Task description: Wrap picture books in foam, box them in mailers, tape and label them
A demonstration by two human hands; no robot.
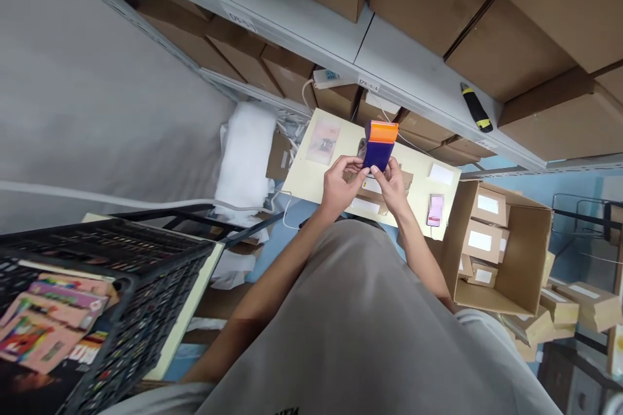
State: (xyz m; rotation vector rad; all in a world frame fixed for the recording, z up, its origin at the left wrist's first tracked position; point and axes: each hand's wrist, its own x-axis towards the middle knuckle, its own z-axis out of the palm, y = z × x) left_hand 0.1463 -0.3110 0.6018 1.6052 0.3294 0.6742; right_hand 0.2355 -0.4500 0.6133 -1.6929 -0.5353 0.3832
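Note:
A small dark-blue box with an orange top (378, 154) is held up over the pale table, tilted slightly. My left hand (339, 185) grips its lower left edge between thumb and fingers. From the other side my right hand (390, 188) pinches its lower right corner, the two thumbs close together at the bottom. Under and behind the hands lies a brown cardboard box (372, 196) with white labels, partly covered by my fingers. A roll of clear tape (361, 148) shows just left of the blue box, partly hidden.
A phone (435, 210) and a white label stack (441, 173) lie on the table's (304, 172) right side. Right of it stands an open carton (523, 259) with small boxes inside. A black crate (141, 298) is at left. Above, a shelf (409, 45) carries cartons and a utility knife (476, 107).

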